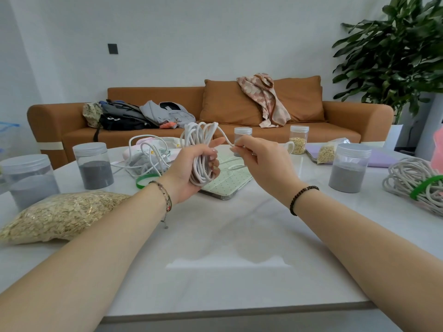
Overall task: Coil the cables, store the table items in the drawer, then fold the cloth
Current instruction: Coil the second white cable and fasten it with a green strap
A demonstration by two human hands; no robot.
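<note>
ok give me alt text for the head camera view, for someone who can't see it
A person's left hand grips a coil of white cable over a white table while the right hand pinches its loose strand. Around them sit jars of grey powder, a bag of oats and a second coiled cable.

On the table (pixel 239 236), a case (pixel 230 185) lies at the middle; above it the left hand (pixel 189 171) holds a coiled cable (pixel 200 144), whose end the right hand (pixel 261 161) pinches at its 3 o'clock. From the case, a bag of oats (pixel 60 214) lies at 8 o'clock, a jar (pixel 94 168) at 9, loose cable (pixel 148 156) at 11, a small jar (pixel 298 140) at 1, a further jar (pixel 347 168) and a bundled cable (pixel 412 185) at 3. A sofa (pixel 335 133) stands behind the table.
</note>
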